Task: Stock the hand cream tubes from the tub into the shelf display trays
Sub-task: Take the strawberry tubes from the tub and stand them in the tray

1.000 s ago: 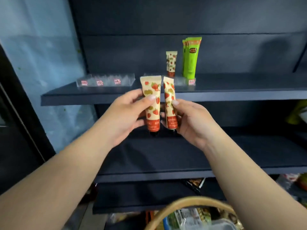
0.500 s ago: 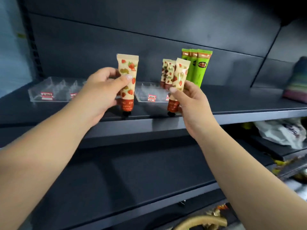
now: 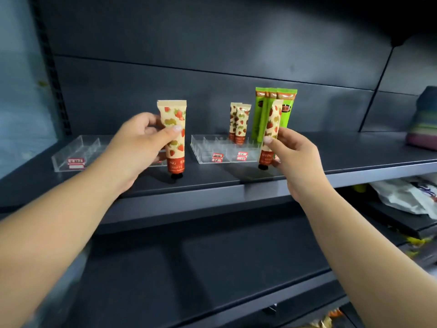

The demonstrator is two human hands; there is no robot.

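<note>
My left hand [image 3: 139, 147] grips a cream strawberry-print tube [image 3: 173, 136], upright with its cap down, just over the shelf between two clear trays. My right hand [image 3: 293, 152] pinches a second strawberry tube [image 3: 272, 129] at the right front corner of the clear divided tray [image 3: 212, 150]. Two strawberry tubes [image 3: 240, 121] stand at the back of that tray, with green tubes [image 3: 264, 110] beside them on the right. Another clear tray [image 3: 71, 152] sits to the left, partly hidden by my left hand. The tub is out of view.
The dark shelf [image 3: 354, 157] runs on to the right, where a striped purple-green object [image 3: 423, 121] sits at the frame edge. A lower shelf [image 3: 189, 268] lies below. White plastic bags [image 3: 406, 197] lie on the lower right shelf.
Both hands have risen from in front of the lower shelf to the upper shelf. They have spread apart, the right tube reaching the tray's right corner.
</note>
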